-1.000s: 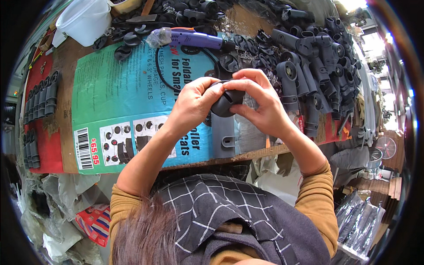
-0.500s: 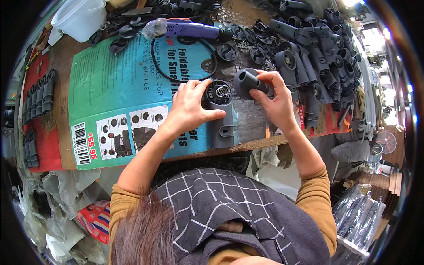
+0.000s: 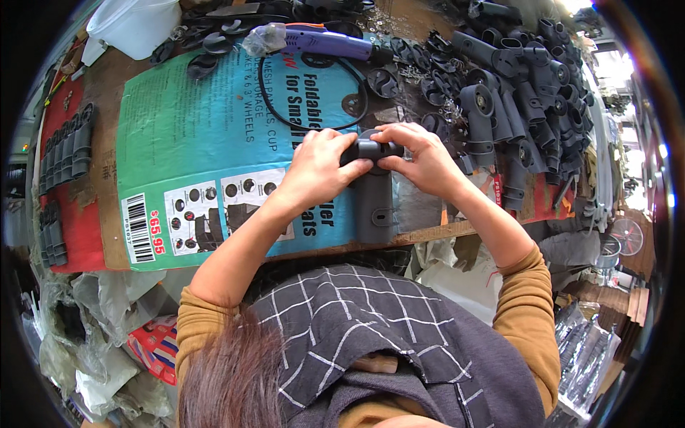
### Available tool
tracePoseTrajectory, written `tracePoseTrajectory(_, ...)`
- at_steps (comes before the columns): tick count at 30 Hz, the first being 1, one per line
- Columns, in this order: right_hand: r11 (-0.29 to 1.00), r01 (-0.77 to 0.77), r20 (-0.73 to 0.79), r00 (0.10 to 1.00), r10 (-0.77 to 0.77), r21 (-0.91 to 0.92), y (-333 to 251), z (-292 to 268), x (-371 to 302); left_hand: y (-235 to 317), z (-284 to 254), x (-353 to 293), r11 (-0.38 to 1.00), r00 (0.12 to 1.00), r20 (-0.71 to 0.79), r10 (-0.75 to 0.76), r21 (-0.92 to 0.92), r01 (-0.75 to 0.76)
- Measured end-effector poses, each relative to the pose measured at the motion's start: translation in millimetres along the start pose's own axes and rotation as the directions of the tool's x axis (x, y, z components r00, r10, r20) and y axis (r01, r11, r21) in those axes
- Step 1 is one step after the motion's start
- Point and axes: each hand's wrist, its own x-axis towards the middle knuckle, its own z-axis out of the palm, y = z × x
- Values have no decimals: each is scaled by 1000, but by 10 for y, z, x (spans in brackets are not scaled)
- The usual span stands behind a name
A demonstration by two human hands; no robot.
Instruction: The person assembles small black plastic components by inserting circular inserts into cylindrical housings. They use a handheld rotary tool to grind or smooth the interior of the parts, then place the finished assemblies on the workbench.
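A dark grey plastic tube fitting (image 3: 374,203) lies at the table's front edge, its slotted end toward me. On its round far end sits a second dark grey plastic joint piece (image 3: 371,148), crosswise to it. My left hand (image 3: 322,162) is closed on the left end of this joint piece, thumb pressed along its near side. From the right, my right hand (image 3: 421,158) grips the other end, fingers over the top and thumb in front. The coil spring inside the fitting is now hidden under the joint piece.
A printed green and blue cardboard sheet (image 3: 185,143) covers the table's middle. Beyond my hands lies a purple power screwdriver (image 3: 328,44) with a black cord. Many similar fittings (image 3: 524,107) are heaped at right; several stand in rows (image 3: 68,153) at left. A white tub (image 3: 135,28) stands far left.
My right hand has brought the joint piece left onto the fitting's round end, covering the spring. My left hand has moved from the fitting's side to the joint piece. The view has shifted slightly.
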Motion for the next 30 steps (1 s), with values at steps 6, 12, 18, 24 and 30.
tracePoseTrajectory(6, 912, -102, 30, 995, 98, 396, 186, 179, -34, 69, -74, 95, 999, 994, 110, -5, 52, -1)
tracePoseTrajectory(12, 913, 56, -119, 993, -8, 404, 300, 390, -220, 204, -147, 237, 971, 932, 345, -113, 237, 30)
tracePoseTrajectory(18, 910, 80, -248, 968, 26, 407, 299, 594, -605, 372, -36, 296, 956, 858, 445, -254, -16, 292)
tracePoseTrajectory(24, 903, 236, -383, 920, -88, 359, 315, 626, -798, 504, 10, 395, 853, 712, 600, -364, -93, 514)
tracePoseTrajectory(30, 704, 123, -337, 926, 172, 699, 34, 535, -838, 709, -102, 160, 808, 836, 451, -313, -336, 483)
